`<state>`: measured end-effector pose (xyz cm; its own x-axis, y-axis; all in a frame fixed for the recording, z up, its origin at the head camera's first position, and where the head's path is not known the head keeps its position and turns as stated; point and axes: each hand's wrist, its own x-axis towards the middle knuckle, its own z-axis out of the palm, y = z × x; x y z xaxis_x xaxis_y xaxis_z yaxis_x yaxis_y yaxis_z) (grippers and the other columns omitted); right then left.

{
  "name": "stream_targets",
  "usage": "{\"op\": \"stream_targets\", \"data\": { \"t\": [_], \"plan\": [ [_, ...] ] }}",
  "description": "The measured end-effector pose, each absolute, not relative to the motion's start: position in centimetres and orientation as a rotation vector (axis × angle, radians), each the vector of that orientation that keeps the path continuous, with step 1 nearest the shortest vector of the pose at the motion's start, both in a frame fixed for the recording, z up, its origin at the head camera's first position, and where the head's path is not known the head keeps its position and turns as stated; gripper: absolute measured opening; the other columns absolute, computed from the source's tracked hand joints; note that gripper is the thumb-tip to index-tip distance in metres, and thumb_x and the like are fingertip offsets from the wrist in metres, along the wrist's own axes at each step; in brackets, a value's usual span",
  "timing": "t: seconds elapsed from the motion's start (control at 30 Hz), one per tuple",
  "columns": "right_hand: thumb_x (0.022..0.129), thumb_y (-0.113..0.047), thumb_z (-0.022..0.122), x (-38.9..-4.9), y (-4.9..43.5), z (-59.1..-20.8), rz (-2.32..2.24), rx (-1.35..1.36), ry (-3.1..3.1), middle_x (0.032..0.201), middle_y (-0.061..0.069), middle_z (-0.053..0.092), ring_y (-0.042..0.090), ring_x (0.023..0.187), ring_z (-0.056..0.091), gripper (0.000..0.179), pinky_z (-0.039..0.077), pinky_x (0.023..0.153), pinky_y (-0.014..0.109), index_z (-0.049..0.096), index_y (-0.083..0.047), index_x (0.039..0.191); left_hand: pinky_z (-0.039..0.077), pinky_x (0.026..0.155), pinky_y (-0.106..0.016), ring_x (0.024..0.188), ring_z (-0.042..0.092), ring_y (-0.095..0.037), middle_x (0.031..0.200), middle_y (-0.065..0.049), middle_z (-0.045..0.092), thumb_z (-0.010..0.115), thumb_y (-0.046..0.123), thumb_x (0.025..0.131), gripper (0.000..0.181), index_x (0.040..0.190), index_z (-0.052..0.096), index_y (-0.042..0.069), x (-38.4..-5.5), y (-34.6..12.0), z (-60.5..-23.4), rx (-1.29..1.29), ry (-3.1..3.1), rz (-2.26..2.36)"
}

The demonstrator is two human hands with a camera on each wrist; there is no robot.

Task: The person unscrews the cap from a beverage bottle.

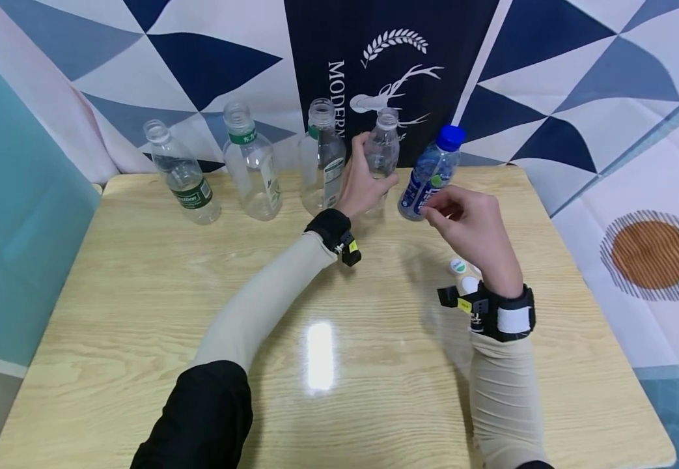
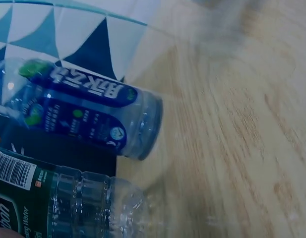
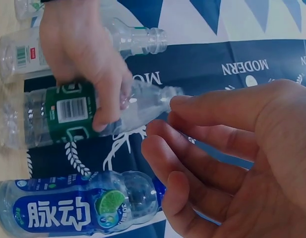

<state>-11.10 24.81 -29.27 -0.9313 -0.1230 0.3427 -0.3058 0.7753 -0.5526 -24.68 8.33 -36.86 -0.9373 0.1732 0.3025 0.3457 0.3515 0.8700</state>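
My left hand grips a clear plastic bottle around its body; in the right wrist view its green label with a barcode shows below the fingers. This bottle stands upright with its mouth uncovered. My right hand is raised in front of the blue-labelled drink bottle, fingers loosely curled, with nothing seen between them. That bottle has a blue cap on. In the right wrist view the right fingertips overlap the space near both bottles' necks.
Three more uncapped clear bottles stand left along the back edge: one with a green label, one with a green neck band, and a similar one. White bottle caps lie on the wooden table beside the right wrist. A patterned cloth hangs behind.
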Motion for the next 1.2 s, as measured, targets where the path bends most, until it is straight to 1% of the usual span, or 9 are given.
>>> {"op": "stream_targets", "data": {
  "t": [0.07, 0.23, 0.33, 0.43, 0.57, 0.67, 0.83, 1.07, 1.2],
  "plan": [
    [0.088, -0.021, 0.065, -11.2, 24.7, -29.3, 0.904, 0.34, -2.691, 0.08, 0.001, 0.066, 0.012, 0.064, 0.053, 0.015, 0.042, 0.057, 0.024, 0.069, -0.006, 0.088, 0.035, 0.094, -0.023, 0.122, 0.039, -0.008, 0.142, -0.001, 0.037, 0.071, 0.03, 0.077, 0.086, 0.144, 0.018, 0.018, -24.9, 8.4, -37.3, -0.455, -2.462, -1.623],
    [0.088, -0.02, 0.065, -11.4, 24.5, -29.3, 0.894, 0.355, -2.688, 0.078, 0.0, 0.065, 0.012, 0.062, 0.052, 0.014, 0.041, 0.056, 0.025, 0.069, -0.006, 0.086, 0.026, 0.099, -0.018, 0.127, 0.031, -0.005, 0.148, 0.001, 0.028, 0.071, 0.02, 0.077, 0.085, 0.144, 0.019, 0.014, -25.1, 8.7, -38.1, -0.465, -2.37, -1.711],
    [0.088, -0.02, 0.065, -11.5, 24.4, -29.3, 0.896, 0.37, -2.683, 0.078, 0.0, 0.065, 0.012, 0.062, 0.052, 0.014, 0.041, 0.056, 0.025, 0.069, -0.006, 0.086, 0.025, 0.1, -0.018, 0.128, 0.03, -0.004, 0.15, 0.002, 0.026, 0.072, 0.018, 0.076, 0.088, 0.146, 0.018, 0.015, -25.1, 8.8, -38.3, -0.461, -2.324, -1.738],
    [0.088, -0.019, 0.065, -11.6, 24.3, -29.3, 0.898, 0.384, -2.688, 0.077, 0.0, 0.064, 0.012, 0.062, 0.052, 0.014, 0.041, 0.056, 0.025, 0.069, -0.006, 0.086, 0.027, 0.099, -0.019, 0.128, 0.031, -0.004, 0.149, 0.001, 0.029, 0.074, 0.021, 0.076, 0.095, 0.149, 0.014, 0.017, -24.9, 8.6, -38.4, -0.435, -2.333, -1.746],
    [0.088, -0.019, 0.065, -11.7, 24.2, -29.4, 0.89, 0.393, -2.7, 0.077, 0.001, 0.064, 0.013, 0.062, 0.051, 0.014, 0.041, 0.056, 0.026, 0.069, -0.006, 0.087, 0.026, 0.1, -0.018, 0.131, 0.027, -0.003, 0.149, -0.001, 0.028, 0.076, 0.028, 0.075, 0.104, 0.152, 0.006, 0.02, -24.7, 8.5, -38.3, -0.447, -2.351, -1.712],
    [0.087, -0.019, 0.066, -11.8, 24.2, -29.4, 0.877, 0.403, -2.705, 0.077, 0.001, 0.064, 0.014, 0.061, 0.051, 0.013, 0.04, 0.055, 0.028, 0.069, -0.006, 0.086, 0.021, 0.102, -0.017, 0.133, 0.021, -0.002, 0.152, -0.001, 0.022, 0.076, 0.034, 0.075, 0.108, 0.153, 0.002, 0.019, -24.4, 8.4, -38.0, -0.479, -2.356, -1.635],
    [0.087, -0.019, 0.067, -11.9, 24.1, -29.4, 0.858, 0.405, -2.73, 0.076, 0.002, 0.064, 0.014, 0.06, 0.052, 0.014, 0.041, 0.055, 0.029, 0.069, -0.006, 0.086, 0.015, 0.105, -0.018, 0.136, 0.012, -0.003, 0.155, 0.002, 0.011, 0.073, 0.038, 0.076, 0.108, 0.154, 0.002, 0.017, -23.8, 8.1, -37.7, -0.541, -2.38, -1.449],
    [0.087, -0.022, 0.067, -11.8, 24.1, -29.7, 0.85, 0.418, -2.762, 0.078, 0.002, 0.065, 0.014, 0.061, 0.053, 0.015, 0.043, 0.055, 0.03, 0.069, -0.007, 0.086, 0.009, 0.108, -0.022, 0.139, 0.001, -0.007, 0.155, -0.012, 0.008, 0.071, 0.038, 0.077, 0.105, 0.152, 0.006, 0.005, -23.2, 7.6, -37.9, -0.693, -2.293, -1.237],
    [0.087, -0.023, 0.067, -11.8, 24.2, -29.9, 0.843, 0.43, -2.761, 0.078, 0.002, 0.065, 0.014, 0.061, 0.053, 0.016, 0.043, 0.054, 0.03, 0.069, -0.007, 0.086, 0.008, 0.109, -0.025, 0.14, -0.004, -0.01, 0.156, -0.013, 0.004, 0.07, 0.037, 0.078, 0.103, 0.152, 0.007, 0.002, -22.0, 7.1, -38.0, -0.744, -2.246, -1.178]
  ]
}}
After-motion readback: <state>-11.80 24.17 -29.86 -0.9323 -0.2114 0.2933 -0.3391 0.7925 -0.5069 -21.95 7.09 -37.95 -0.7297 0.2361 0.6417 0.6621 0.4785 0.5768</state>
